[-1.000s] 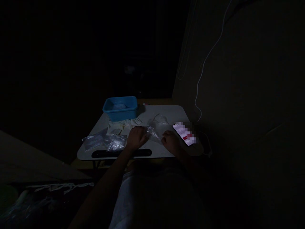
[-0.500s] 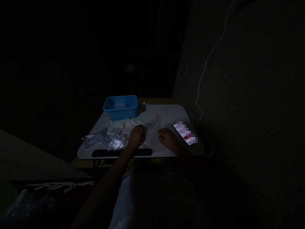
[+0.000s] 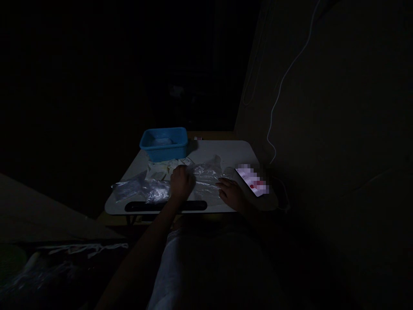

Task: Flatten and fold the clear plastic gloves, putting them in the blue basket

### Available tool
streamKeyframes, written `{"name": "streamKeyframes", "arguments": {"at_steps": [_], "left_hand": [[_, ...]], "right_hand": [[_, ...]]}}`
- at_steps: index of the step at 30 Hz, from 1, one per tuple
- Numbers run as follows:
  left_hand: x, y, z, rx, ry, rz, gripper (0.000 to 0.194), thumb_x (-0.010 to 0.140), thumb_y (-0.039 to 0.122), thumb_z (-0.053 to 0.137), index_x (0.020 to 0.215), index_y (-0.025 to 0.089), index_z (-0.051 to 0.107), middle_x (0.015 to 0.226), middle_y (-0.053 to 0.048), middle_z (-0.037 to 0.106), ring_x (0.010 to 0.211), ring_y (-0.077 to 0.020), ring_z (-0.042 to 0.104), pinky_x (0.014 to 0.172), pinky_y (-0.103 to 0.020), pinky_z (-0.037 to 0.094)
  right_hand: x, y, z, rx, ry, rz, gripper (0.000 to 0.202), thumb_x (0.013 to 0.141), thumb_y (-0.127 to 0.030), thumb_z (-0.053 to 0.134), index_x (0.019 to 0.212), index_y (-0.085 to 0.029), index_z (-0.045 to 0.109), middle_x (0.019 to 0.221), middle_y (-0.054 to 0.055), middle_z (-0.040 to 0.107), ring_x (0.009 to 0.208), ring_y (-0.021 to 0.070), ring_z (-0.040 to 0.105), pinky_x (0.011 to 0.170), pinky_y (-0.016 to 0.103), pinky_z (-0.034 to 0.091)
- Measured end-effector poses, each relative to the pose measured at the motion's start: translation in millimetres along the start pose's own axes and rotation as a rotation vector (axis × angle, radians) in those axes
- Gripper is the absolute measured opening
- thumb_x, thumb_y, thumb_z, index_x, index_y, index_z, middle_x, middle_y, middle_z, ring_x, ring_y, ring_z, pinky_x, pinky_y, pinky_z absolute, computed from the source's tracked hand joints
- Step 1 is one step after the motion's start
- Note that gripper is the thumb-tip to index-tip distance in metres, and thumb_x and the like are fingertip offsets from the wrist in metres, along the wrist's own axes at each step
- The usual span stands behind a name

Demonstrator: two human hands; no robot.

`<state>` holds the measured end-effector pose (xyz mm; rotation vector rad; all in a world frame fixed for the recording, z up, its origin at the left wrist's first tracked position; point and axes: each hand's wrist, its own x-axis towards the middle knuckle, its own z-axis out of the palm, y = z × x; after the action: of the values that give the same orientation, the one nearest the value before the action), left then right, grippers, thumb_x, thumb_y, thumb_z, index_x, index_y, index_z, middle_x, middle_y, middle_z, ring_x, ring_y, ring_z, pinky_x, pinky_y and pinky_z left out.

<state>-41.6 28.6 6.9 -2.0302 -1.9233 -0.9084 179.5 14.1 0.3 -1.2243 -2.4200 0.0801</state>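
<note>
A thin, clear plastic bag point(image 3: 206, 172) lies wrinkled on a small white table, between my two hands. My left hand point(image 3: 181, 183) is closed on the bag's left side, with the fingers curled under. My right hand point(image 3: 231, 193) rests on the bag's right part, its fingers stretched out and fairly flat. To the left of my left hand is a shiny crumpled plastic bag point(image 3: 157, 191), beside a flatter clear packet point(image 3: 126, 188). Behind my left hand lie pale crumpled wrappers point(image 3: 158, 170). The scene is very dark, so fine detail is lost.
A blue plastic basin point(image 3: 166, 153) stands at the table's back left. A lit phone point(image 3: 250, 178) lies on the right. Along the front edge of the white table point(image 3: 222, 148) runs a black slot point(image 3: 196, 206). A white cable point(image 3: 280, 86) hangs against the wall at right.
My left hand has moved slightly left with the bag's edge, and the bag looks spread wider. My right hand has shifted a little right, its fingers now flatter.
</note>
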Motion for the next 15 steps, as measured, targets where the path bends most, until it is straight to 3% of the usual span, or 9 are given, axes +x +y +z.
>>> {"name": "streamKeyframes", "arguments": {"at_steps": [3, 8, 12, 15], "left_hand": [[-1, 2, -1.7, -0.033, 0.008, 0.146, 0.030, 0.078, 0.023, 0.043, 0.104, 0.012, 0.051, 0.107, -0.015, 0.054, 0.102, -0.0260, 0.048, 0.086, -0.041, 0.041], [1, 2, 8.3, -0.094, -0.261, 0.430, 0.025, 0.083, 0.028, 0.040, 0.095, 0.017, 0.060, 0.100, -0.010, 0.062, 0.097, -0.0210, 0.054, 0.085, -0.037, 0.044], [2, 0, 15.6, -0.078, -0.317, 0.434, 0.036, 0.083, 0.031, 0.040, 0.113, 0.017, 0.054, 0.119, -0.011, 0.056, 0.112, -0.0223, 0.049, 0.091, -0.040, 0.041], [2, 0, 15.5, -0.035, -0.352, 0.431, 0.040, 0.083, 0.032, 0.040, 0.119, 0.016, 0.051, 0.126, -0.012, 0.051, 0.118, -0.0227, 0.045, 0.094, -0.041, 0.039]], "right_hand": [[-1, 0, -1, 0.005, 0.008, 0.000, 0.032, 0.079, -0.015, 0.048, 0.107, -0.019, 0.061, 0.122, 0.010, 0.056, 0.112, 0.0202, 0.049, 0.095, 0.038, 0.035], [-3, -3, -5, -0.009, 0.039, -0.012, 0.026, 0.076, -0.015, 0.050, 0.097, -0.019, 0.065, 0.106, 0.007, 0.064, 0.102, 0.0207, 0.053, 0.089, 0.037, 0.037], [-3, -3, -8, 0.005, 0.076, 0.025, 0.023, 0.074, -0.013, 0.050, 0.088, -0.018, 0.067, 0.088, 0.006, 0.068, 0.088, 0.0192, 0.057, 0.085, 0.034, 0.039], [8, 0, -13, 0.044, 0.106, 0.103, 0.024, 0.075, -0.013, 0.047, 0.088, -0.017, 0.067, 0.088, 0.007, 0.068, 0.086, 0.0181, 0.059, 0.082, 0.030, 0.041]]}}
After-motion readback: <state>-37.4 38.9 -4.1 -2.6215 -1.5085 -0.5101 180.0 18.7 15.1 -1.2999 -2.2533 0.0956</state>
